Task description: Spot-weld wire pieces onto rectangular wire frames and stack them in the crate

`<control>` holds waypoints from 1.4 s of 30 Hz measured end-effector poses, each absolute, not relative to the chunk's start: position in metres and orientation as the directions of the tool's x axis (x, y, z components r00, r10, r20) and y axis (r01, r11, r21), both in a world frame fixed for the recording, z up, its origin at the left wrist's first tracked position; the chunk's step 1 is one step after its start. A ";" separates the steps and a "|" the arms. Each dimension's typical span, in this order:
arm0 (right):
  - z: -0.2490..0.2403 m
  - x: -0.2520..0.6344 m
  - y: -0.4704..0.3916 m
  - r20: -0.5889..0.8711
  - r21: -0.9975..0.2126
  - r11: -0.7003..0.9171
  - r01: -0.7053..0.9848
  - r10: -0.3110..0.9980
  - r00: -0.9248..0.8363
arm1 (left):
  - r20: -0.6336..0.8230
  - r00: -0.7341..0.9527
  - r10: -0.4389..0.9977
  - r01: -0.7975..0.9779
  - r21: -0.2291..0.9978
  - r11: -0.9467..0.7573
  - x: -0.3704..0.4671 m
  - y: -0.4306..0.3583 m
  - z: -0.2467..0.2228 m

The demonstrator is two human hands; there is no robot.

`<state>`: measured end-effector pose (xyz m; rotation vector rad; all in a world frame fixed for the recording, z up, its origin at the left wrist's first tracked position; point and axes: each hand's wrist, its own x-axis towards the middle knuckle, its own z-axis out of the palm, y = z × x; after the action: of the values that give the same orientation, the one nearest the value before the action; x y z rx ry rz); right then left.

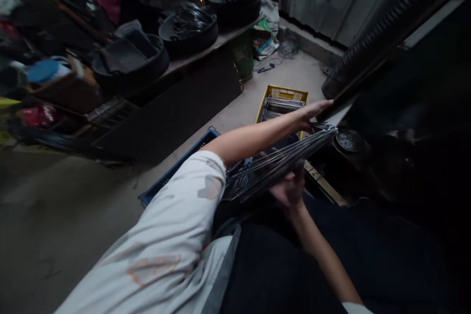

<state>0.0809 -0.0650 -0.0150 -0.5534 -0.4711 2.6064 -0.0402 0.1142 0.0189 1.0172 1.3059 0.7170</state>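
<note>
Dim floor (235, 117) holds a yellow crate (287, 88) and a blue crate (148, 197). Near both, a bundle of metal rods (294, 154) slants upward, the right hand (289, 187) grasping it from below. At its far end, the left hand (315, 111) has outstretched fingers; one cannot tell whether they grip.

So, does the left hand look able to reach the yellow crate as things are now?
Probably yes: the left hand is at the far end of the wires, close to the yellow crate in this view, and nothing seems to block the way, though depth is hard to judge.
</note>
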 end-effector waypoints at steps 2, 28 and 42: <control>-0.015 0.098 -0.050 -0.328 -0.383 -0.835 -0.395 0.523 -0.787 | -0.526 0.113 0.843 0.087 0.851 0.519 -0.025 0.121 -0.003; -0.084 0.136 -0.022 -0.576 -0.138 -0.743 -0.655 0.598 -0.557 | -0.516 0.527 0.675 0.516 0.826 0.229 -0.070 0.000 -0.008; -0.095 0.168 -0.038 -0.662 -0.043 -0.747 -0.663 0.519 -0.541 | -0.651 0.411 0.638 0.745 0.643 0.176 -0.059 -0.025 -0.010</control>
<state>0.1679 -0.0379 -0.0951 -0.8804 0.2782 2.2689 -0.0589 -0.0253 -0.0096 1.5187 1.2824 -0.1169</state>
